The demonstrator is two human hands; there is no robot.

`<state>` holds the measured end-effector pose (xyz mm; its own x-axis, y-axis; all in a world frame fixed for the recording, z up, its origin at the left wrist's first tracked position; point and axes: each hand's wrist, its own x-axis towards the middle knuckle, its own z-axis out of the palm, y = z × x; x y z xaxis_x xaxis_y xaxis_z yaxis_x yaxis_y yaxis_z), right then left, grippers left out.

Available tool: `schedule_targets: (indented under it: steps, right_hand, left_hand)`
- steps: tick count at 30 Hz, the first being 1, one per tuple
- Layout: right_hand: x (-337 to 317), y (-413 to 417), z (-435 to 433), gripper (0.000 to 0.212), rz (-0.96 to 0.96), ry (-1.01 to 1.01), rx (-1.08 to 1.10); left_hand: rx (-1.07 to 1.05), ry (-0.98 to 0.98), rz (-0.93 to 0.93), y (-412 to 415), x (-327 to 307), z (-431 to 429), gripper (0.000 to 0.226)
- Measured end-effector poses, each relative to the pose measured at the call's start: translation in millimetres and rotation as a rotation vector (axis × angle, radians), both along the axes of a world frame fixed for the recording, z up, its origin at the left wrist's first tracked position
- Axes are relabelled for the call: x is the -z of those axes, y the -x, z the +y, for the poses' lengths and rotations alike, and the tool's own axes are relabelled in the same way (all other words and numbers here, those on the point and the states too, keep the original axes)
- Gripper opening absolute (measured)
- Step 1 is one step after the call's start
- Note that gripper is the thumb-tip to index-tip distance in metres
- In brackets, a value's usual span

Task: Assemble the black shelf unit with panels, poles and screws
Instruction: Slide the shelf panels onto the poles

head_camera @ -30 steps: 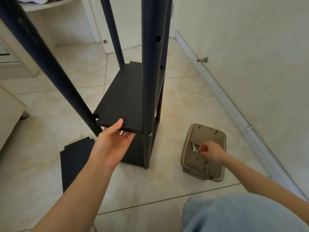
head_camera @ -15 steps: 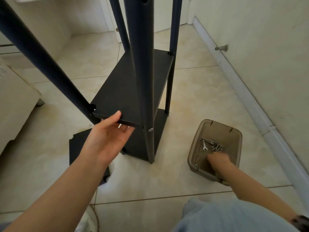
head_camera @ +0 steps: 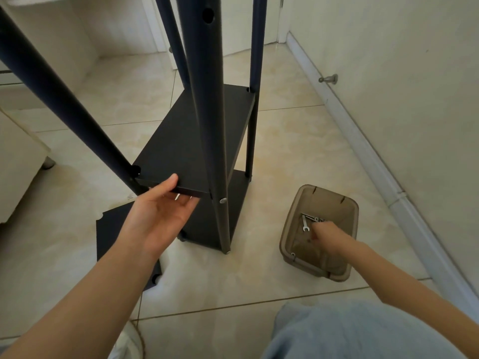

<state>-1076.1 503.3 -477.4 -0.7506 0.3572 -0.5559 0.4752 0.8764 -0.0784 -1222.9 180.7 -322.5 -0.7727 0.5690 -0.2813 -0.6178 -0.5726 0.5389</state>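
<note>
The black shelf unit stands on the tile floor, with a lower panel [head_camera: 238, 187] fixed between dark poles. My left hand [head_camera: 158, 216] pinches the near edge of the upper shelf panel [head_camera: 191, 141], thumb on top and fingers beneath. The front pole [head_camera: 210, 99] has a silver screw [head_camera: 223, 201] at that panel's level. My right hand [head_camera: 329, 234] reaches into a brown plastic tub [head_camera: 355, 211], fingertips at a small wrench [head_camera: 305, 224] and loose screws [head_camera: 315, 218]. Its fingers are hidden, so I cannot tell whether they hold anything.
A spare black panel [head_camera: 111, 229] lies flat on the floor under my left arm. White furniture [head_camera: 18, 164] stands at the left. The wall and baseboard with a metal door stop [head_camera: 329, 79] run along the right. My knee in blue jeans [head_camera: 350, 332] is at the bottom.
My right hand moved inside the tub from its near part up to the wrench and screws. My left hand kept its hold on the panel edge.
</note>
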Motion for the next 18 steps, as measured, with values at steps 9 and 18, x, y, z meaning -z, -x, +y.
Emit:
schedule_targets:
  steps: [9,18]
  right_hand:
    - [-123,6,-80,0.005,0.722,0.771,0.31]
    - [-166,27,-145,0.013,0.834,0.73,0.21]
  left_hand:
    - [-0.039,0.002,-0.064,-4,-8,2,0.048]
    - [-0.011,0.043,-0.096,-10,-20,2,0.062]
